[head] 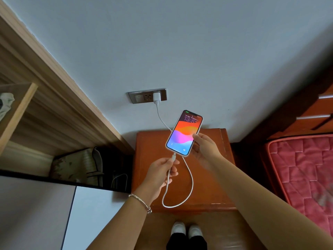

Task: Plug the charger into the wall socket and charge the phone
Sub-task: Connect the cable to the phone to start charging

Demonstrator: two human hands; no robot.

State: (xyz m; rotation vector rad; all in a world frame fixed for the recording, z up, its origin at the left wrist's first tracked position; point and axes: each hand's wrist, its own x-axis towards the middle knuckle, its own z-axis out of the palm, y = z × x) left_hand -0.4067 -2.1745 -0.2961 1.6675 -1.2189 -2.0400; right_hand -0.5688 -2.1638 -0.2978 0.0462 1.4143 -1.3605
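While the charger (156,97) sits in the socket (147,95), the left hand (160,175) pinches the cable (189,188) plug at the phone (184,132) base; the right hand (204,150) grips the phone, its long axis toward 1 o'clock.

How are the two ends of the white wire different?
The charger end sits plugged into the wall socket, untouched; the connector end meets the bottom of the phone and is pinched by the left hand. The charger is a chunky white block; the connector is small and slim. Both are white, joined by one cable.
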